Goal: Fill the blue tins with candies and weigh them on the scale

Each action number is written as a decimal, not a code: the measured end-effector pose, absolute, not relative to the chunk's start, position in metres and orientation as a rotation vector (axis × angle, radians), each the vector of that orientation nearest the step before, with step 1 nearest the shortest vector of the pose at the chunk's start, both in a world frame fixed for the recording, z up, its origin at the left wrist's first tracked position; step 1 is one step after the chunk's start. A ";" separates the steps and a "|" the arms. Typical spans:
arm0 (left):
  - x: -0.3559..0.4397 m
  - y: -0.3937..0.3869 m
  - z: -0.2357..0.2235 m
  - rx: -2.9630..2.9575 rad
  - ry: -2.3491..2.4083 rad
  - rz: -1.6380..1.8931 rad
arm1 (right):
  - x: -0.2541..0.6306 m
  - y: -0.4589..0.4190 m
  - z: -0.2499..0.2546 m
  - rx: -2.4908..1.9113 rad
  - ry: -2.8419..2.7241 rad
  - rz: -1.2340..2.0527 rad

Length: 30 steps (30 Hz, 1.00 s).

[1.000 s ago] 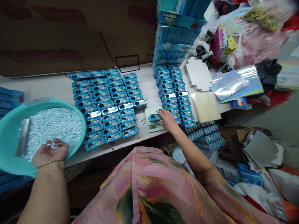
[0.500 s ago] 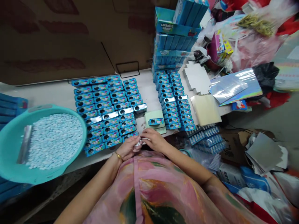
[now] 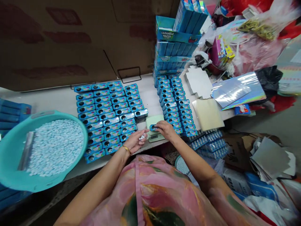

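Note:
My left hand (image 3: 135, 141) is cupped, palm up, around several small white candies (image 3: 142, 137), just left of a pale green scale (image 3: 158, 138). A narrow blue box (image 3: 152, 127) with a dark round opening lies on the scale's plate. Over it, my right hand (image 3: 166, 130) has its fingertips pinched together, touching the box or just above it. Those fingers cover most of the box, and whatever lies between them is hidden. Rows of matching blue boxes (image 3: 111, 127) stand left of the scale, and two more columns (image 3: 169, 110) stand to its right.
A turquoise basin (image 3: 81, 138) of pale blue candies, with a metal scoop (image 3: 25, 150), is at the left. Stacked display cartons (image 3: 175, 37) rise at the back. White card (image 3: 198, 81), yellowish sheets (image 3: 208, 114) and shiny film (image 3: 237, 91) lie right. A large cardboard box (image 3: 70, 53) borders the back.
My left hand came from the basin to beside the scale, carrying candies. My right hand left the box on the scale, met the left hand, then returned over the box.

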State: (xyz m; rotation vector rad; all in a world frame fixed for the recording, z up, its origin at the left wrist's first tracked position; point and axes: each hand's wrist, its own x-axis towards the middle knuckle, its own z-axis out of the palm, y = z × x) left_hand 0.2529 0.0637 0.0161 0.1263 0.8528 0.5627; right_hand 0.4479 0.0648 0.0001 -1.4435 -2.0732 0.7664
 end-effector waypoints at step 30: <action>0.176 0.009 0.003 0.011 1.081 0.707 | 0.444 0.213 0.000 -1.838 -1.945 0.207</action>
